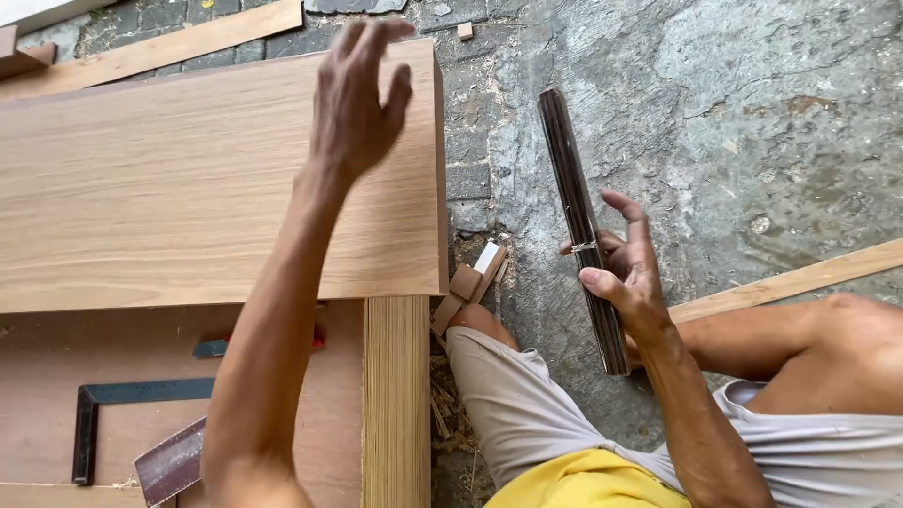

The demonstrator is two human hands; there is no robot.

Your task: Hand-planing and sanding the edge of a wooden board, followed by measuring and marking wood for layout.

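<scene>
The left hand (pixel 362 94) is raised over the far right corner of a large light wood-veneer board (pixel 169 179), its fingers spread and loose, gripping nothing; whether it touches the board cannot be told. To the right, the right hand (pixel 625 273) pinches a long dark bundle of thin strips (pixel 580 226) between thumb and fingers, near a pale band wrapped round its middle, with the forefinger lifted off. The bundle stands tilted on edge above the grey stone floor (pixel 752 122), running from far to near. Just beside the board's near right corner lie small wood offcuts (pixel 470 282), one with a white face. Near left, a dark metal square (pixel 103 409) rests on a reddish plywood sheet (pixel 282 423), next to an upright striped plank (pixel 396 395).
</scene>
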